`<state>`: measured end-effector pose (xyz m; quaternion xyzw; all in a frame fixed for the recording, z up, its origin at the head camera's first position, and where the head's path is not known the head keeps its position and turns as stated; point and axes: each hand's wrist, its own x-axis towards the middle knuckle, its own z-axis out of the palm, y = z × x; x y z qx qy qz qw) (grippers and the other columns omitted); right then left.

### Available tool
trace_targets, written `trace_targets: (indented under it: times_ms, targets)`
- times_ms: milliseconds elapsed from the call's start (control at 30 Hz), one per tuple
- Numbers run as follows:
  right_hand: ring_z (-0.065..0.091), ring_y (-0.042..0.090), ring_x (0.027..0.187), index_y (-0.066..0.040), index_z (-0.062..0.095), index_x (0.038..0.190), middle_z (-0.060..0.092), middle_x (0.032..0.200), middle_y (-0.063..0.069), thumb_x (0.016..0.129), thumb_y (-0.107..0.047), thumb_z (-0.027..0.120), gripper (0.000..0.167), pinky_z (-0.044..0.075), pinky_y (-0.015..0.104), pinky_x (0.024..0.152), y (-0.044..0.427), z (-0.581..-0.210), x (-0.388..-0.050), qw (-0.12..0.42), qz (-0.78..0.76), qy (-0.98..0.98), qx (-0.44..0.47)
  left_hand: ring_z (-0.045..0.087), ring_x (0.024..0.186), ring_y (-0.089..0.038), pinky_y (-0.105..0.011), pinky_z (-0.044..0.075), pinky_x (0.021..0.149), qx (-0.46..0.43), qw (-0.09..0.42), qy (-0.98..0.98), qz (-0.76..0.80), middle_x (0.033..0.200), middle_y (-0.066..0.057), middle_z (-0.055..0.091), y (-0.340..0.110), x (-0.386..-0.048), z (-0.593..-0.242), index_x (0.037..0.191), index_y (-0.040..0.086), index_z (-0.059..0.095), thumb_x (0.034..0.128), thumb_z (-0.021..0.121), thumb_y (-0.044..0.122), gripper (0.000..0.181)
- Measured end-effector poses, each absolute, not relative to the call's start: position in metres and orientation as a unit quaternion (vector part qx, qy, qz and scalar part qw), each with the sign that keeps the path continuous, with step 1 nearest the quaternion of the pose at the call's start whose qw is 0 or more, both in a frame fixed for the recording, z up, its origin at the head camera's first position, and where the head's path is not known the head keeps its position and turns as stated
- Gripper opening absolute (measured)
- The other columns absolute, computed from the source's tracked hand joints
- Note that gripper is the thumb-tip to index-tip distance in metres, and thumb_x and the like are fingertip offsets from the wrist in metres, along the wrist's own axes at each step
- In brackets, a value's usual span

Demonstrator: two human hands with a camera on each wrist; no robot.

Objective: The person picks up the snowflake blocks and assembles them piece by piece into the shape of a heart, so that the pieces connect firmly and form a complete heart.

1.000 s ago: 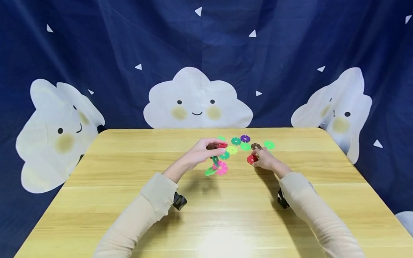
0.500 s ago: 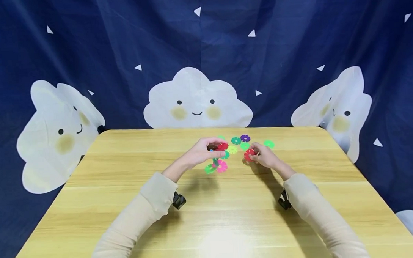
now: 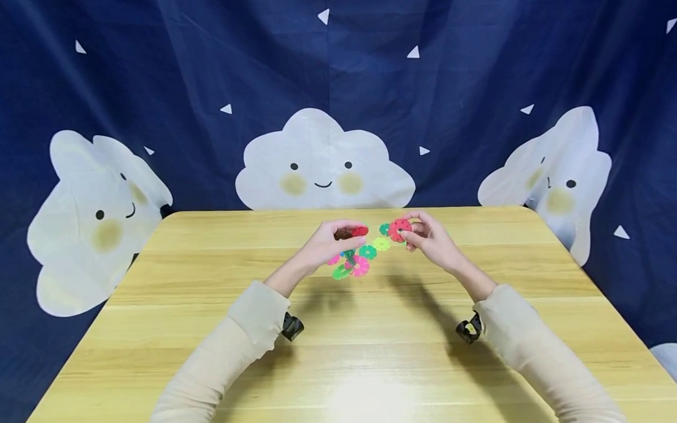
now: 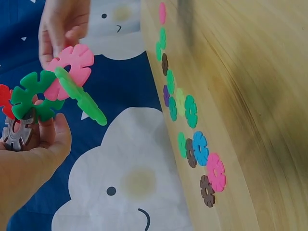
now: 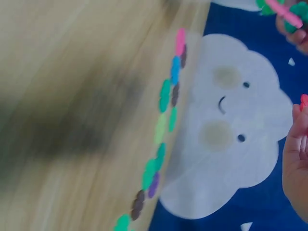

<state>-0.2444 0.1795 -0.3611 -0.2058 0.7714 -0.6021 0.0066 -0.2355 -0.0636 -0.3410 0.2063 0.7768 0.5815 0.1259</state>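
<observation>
The left hand [image 3: 325, 244] holds a joined cluster of notched discs above the table. In the left wrist view that hand [image 4: 43, 137] grips a grey disc [image 4: 18, 134], linked with a red disc [image 4: 6, 101], a dark green disc [image 4: 23, 98], a pink disc [image 4: 82, 65] and an upright light green disc [image 4: 84, 101]. To its right, the right hand [image 3: 436, 245] pinches a red disc [image 3: 397, 230] between thumb and fingers, raised off the table and apart from the cluster. In the right wrist view only an edge of this red disc [image 5: 303, 102] shows above the right hand [image 5: 297, 163].
Loose discs lie spread along the far part of the wooden table [image 3: 216, 240], among them a yellow-green disc [image 3: 381, 243], a blue disc [image 4: 200, 148] and a purple disc [image 4: 166, 95]. A dark blue curtain [image 3: 188, 86] with printed clouds hangs behind the table.
The right hand has lifted the red disc from near the table and moved up and left with it. The left hand's cluster has risen slightly and tilted a little.
</observation>
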Motion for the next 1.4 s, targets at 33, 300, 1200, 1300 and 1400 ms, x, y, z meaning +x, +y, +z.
trace_targets:
  times_ms: [33,300,1200,1300,1400]
  targets:
    - [0.052,0.009,0.056,0.011,0.041,0.114,0.059,0.075,-0.001,0.089,0.004,0.051,0.027,0.047,0.019,0.058,0.177,-0.358,-0.242,0.007,-0.61,0.764,-0.21,0.051,0.089,-0.018,-0.024,0.045,0.072,0.208,0.124,0.777,0.581,0.106,-0.01,0.059,-0.064,-0.235,-0.341,0.121,0.003,0.056,0.0859,0.063,0.016,0.038]
    - [0.055,0.009,0.057,0.012,0.043,0.11,0.062,0.076,0.0,0.087,0.009,0.052,0.025,0.049,0.02,0.058,0.161,-0.343,-0.226,-0.03,-0.626,0.739,-0.247,0.052,0.087,-0.018,-0.025,0.045,0.072,0.222,0.121,0.774,0.58,0.106,-0.01,0.059,-0.061,-0.234,-0.341,0.121,0.001,0.055,0.0846,0.064,0.015,0.041]
    - [0.056,0.009,0.053,0.014,0.048,0.103,0.061,0.071,-0.007,0.086,0.01,0.053,0.019,0.049,0.019,0.054,0.139,-0.343,-0.218,-0.11,-0.617,0.725,-0.286,0.057,0.081,-0.018,-0.023,0.047,0.068,0.224,0.074,0.791,0.564,0.096,-0.012,0.064,-0.047,-0.229,-0.339,0.113,-0.001,0.061,0.0868,0.062,0.018,0.032]
    - [0.055,0.007,0.052,0.014,0.047,0.102,0.061,0.068,-0.005,0.085,0.012,0.053,0.018,0.048,0.019,0.053,0.136,-0.344,-0.218,-0.118,-0.62,0.724,-0.277,0.055,0.077,-0.017,-0.022,0.045,0.064,0.217,0.067,0.791,0.568,0.092,-0.011,0.064,-0.045,-0.229,-0.339,0.111,-0.001,0.062,0.0866,0.062,0.018,0.031]
    - [0.054,0.006,0.051,0.013,0.048,0.101,0.061,0.067,-0.001,0.084,0.011,0.055,0.019,0.048,0.019,0.052,0.132,-0.343,-0.217,-0.123,-0.624,0.725,-0.265,0.054,0.075,-0.014,-0.021,0.044,0.063,0.205,0.069,0.784,0.582,0.091,-0.01,0.064,-0.044,-0.229,-0.339,0.11,-0.001,0.062,0.0865,0.062,0.019,0.03]
